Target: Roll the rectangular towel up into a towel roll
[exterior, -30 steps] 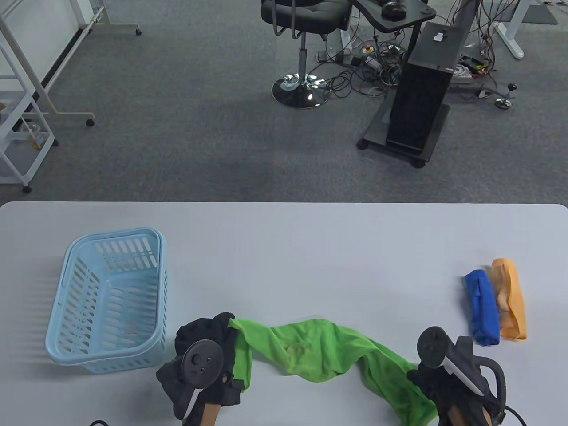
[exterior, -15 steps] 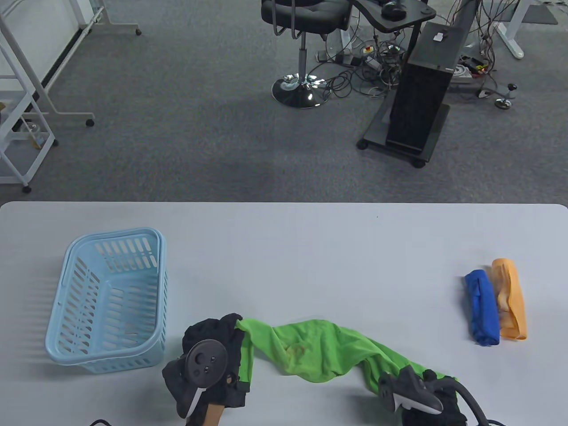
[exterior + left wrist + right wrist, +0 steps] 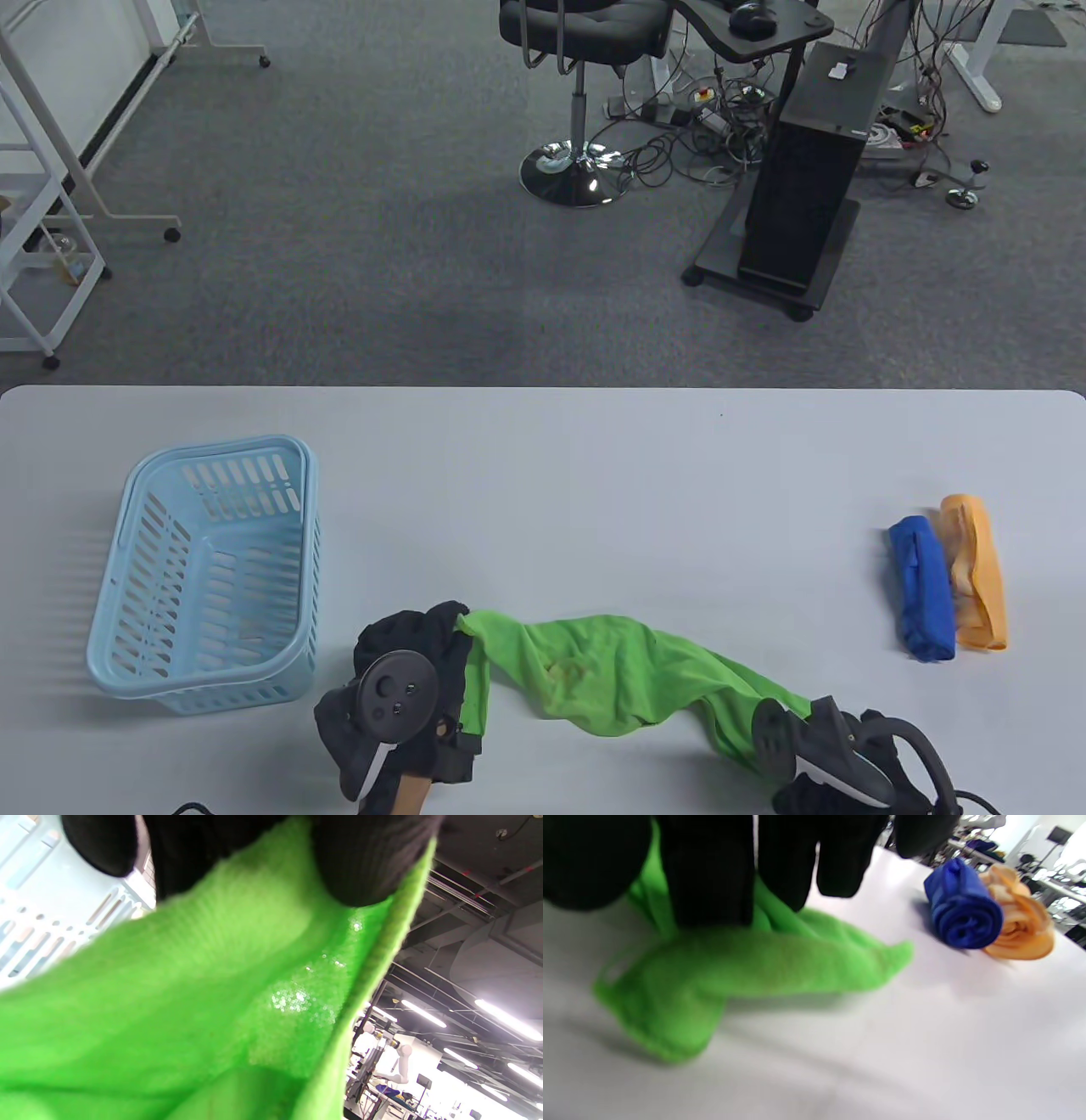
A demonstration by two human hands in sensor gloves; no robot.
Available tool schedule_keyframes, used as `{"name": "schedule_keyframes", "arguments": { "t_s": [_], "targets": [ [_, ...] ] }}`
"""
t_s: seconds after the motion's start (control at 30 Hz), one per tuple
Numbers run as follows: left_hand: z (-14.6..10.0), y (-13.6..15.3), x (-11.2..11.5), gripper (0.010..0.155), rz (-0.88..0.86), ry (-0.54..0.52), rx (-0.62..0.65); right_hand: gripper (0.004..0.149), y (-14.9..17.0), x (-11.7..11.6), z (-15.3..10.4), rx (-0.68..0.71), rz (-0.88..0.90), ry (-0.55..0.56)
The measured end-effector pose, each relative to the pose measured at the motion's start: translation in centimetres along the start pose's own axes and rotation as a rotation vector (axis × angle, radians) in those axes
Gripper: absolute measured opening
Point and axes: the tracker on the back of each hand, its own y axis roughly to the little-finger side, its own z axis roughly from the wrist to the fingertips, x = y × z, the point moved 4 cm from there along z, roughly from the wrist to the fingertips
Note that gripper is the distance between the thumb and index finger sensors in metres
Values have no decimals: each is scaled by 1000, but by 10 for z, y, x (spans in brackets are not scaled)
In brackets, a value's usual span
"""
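Towel (image 3: 611, 675) between both hands.

Table view is evenly bright and sharp, with soft shadows beside the basket (image 3: 204, 577); both wrist views are blurred at close range, with speckled glare on the green towel (image 3: 292, 1001) and ceiling strip lights visible.
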Motion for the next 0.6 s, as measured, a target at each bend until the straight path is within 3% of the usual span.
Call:
{"name": "schedule_keyframes", "arguments": {
  "t_s": [0.07, 0.13, 0.3, 0.33, 0.5, 0.6],
  "targets": [
    [-1, -1, 1, 45, 5, 3, 6, 80, -3, -15, 0, 0, -58, -111],
    [-1, -1, 2, 45, 6, 11, 8, 87, -7, -27, 2, -14, -183, -163],
    [-2, -1, 3, 45, 5, 20, 13, 62, -8, -22, 10, -65, -310, 26],
    [-2, -1, 3, 45, 5, 21, 13, 48, -8, -18, 11, -54, -318, 66],
    [-2, -3, 2, 45, -4, 22, 25, 44, 7, 0, 12, -102, -127, 135],
    [0, -10, -4, 46, -26, 23, 45, 42, 22, 27, 10, -137, 79, 232]
  ]
}}
